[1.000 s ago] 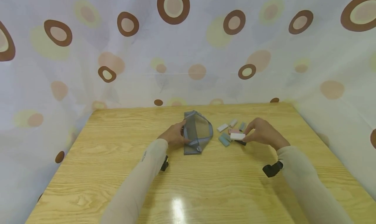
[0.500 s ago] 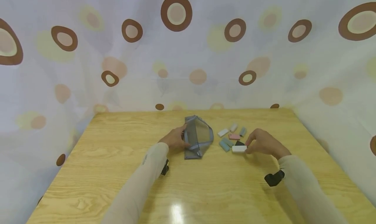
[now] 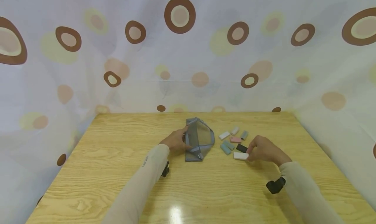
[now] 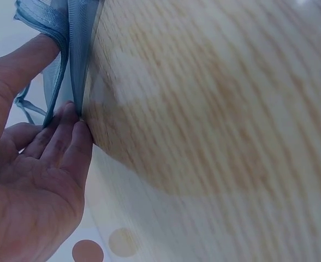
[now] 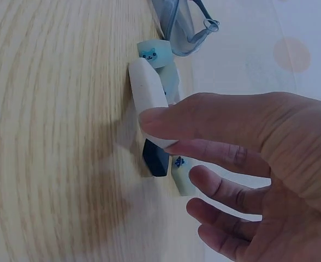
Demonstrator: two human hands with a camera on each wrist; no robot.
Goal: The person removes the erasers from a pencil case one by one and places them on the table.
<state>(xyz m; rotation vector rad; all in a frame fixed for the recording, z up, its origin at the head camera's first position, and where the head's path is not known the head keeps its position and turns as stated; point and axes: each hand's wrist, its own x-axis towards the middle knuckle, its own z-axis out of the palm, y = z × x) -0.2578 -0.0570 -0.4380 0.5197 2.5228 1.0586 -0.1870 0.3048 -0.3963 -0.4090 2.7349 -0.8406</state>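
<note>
My left hand (image 3: 175,140) holds the near-left side of a grey-blue mesh pouch (image 3: 192,137), which lies with its mouth spread toward the right. In the left wrist view the thumb sits against the pouch's mesh (image 4: 77,54) and the fingertips meet its lower edge at the tabletop. Thumb and index finger of my right hand (image 3: 264,149) pinch one end of a white eraser (image 3: 240,156), low over the table. Right beside it lies a black eraser (image 3: 241,148). The other right fingers are loosely bent in the right wrist view.
Between pouch and right hand lie light blue erasers (image 3: 225,149), a pink eraser (image 3: 235,139), white erasers (image 3: 224,135) and a grey-blue one (image 3: 244,135). The wooden table (image 3: 117,171) ends at a dotted curtain (image 3: 182,60) at the back and sides.
The right hand has brought the white eraser toward me and down, from over the group to its near side, uncovering the pink and black erasers. The left hand stays on the pouch.
</note>
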